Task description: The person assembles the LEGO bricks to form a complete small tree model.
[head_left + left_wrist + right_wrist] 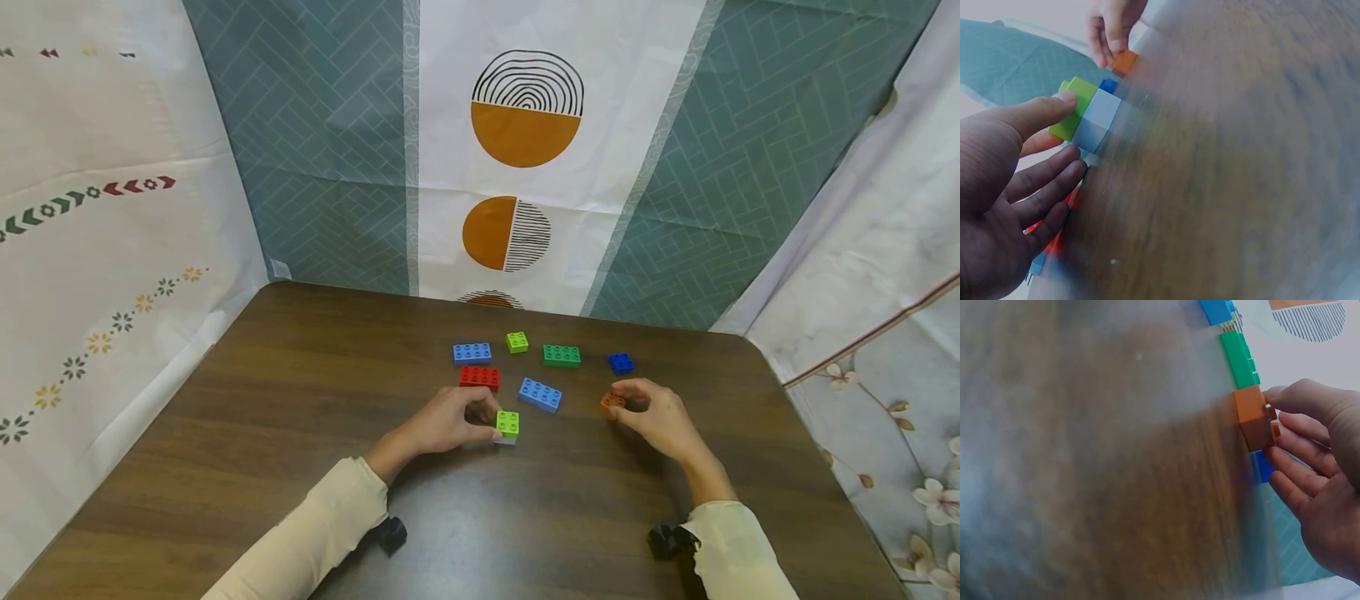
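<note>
My left hand (pixel 455 421) pinches a lime green toy brick (pixel 507 423) between thumb and index finger. Under the lime brick sits a pale grey-white brick (pixel 1097 119), the two stacked flush on the table. The other fingers of this hand spread loosely beside the stack. Farther right, my right hand (pixel 658 417) has its thumb and fingers on either side of an orange brick (pixel 1254 417), which rests on the table with its studs toward the palm side in the right wrist view. A light blue brick (pixel 540 395) lies between the hands.
Behind the hands on the brown table (pixel 300 400) lie a red brick (pixel 479 377), another light blue brick (pixel 472 354), a small lime brick (pixel 517 342), a green brick (pixel 562 356) and a dark blue brick (pixel 621 363). Patterned cloths (pixel 337 167) hang around the table.
</note>
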Demonstrator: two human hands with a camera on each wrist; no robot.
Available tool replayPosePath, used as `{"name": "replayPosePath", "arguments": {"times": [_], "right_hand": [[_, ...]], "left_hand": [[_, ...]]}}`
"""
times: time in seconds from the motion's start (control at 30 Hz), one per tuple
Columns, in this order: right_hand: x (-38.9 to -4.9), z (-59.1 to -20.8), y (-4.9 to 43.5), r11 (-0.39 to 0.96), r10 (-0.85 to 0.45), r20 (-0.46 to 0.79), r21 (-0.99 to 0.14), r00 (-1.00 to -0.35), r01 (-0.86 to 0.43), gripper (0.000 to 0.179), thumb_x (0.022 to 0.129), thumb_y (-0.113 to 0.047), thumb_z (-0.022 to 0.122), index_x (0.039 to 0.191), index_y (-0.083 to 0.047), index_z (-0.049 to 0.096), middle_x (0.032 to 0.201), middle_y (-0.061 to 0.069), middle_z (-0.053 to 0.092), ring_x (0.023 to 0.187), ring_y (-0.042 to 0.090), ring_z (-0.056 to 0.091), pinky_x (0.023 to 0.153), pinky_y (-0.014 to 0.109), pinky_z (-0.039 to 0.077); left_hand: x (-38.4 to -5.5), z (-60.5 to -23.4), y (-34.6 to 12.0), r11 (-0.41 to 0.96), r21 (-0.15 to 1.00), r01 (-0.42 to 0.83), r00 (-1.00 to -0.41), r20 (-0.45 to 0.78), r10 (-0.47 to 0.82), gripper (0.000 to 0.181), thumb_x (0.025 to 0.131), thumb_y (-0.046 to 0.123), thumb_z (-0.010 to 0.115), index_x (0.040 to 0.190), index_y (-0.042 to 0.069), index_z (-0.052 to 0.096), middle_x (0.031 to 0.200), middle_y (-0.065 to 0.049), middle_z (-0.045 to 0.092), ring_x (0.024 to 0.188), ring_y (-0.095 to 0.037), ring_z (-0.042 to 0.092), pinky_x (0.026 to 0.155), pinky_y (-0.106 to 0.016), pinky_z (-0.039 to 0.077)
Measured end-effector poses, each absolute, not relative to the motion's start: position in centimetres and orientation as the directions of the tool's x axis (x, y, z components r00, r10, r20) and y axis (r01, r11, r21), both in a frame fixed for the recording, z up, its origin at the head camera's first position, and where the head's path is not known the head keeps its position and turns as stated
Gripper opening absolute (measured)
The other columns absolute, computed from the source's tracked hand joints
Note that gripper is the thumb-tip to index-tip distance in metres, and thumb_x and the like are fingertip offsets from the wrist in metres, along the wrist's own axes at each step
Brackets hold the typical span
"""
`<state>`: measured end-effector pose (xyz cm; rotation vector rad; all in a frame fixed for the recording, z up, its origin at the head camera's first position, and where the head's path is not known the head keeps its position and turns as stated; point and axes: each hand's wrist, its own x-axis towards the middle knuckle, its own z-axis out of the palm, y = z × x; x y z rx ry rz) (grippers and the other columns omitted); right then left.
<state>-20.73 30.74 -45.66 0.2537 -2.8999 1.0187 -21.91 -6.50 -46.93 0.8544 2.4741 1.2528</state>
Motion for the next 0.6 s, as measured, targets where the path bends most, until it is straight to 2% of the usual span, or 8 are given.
{"name": "replayPosePath", "arguments": {"times": [0.37,0.6], "right_hand": [[-20.73,-45.98,30.99,0.788,-0.115,0.051,-0.603,-0.992,-0.123,0.042,0.090,-0.022,0.079,0.128,-0.007,0.068,0.124,0.017,0.072,0.113,0.042,0.066,0.095,0.060,0.054],[-20.71,-46.00,30.81,0.789,-0.119,0.065,-0.599,-0.991,-0.134,0.041,0.091,-0.021,0.079,0.127,-0.007,0.069,0.125,0.017,0.072,0.112,0.043,0.066,0.095,0.060,0.054]], "left_hand": [[-21.83,-46.75,-6.59,0.460,0.794,0.397,-0.799,0.052,0.600,0.025,0.088,0.026,0.084,0.108,0.021,0.069,0.107,0.006,0.075,0.099,-0.011,0.067,0.094,-0.029,0.055],[-21.80,-46.75,-6.61,0.456,0.801,0.388,-0.798,0.044,0.601,0.025,0.088,0.027,0.083,0.108,0.022,0.070,0.108,0.005,0.075,0.101,-0.012,0.067,0.095,-0.029,0.055]]}}
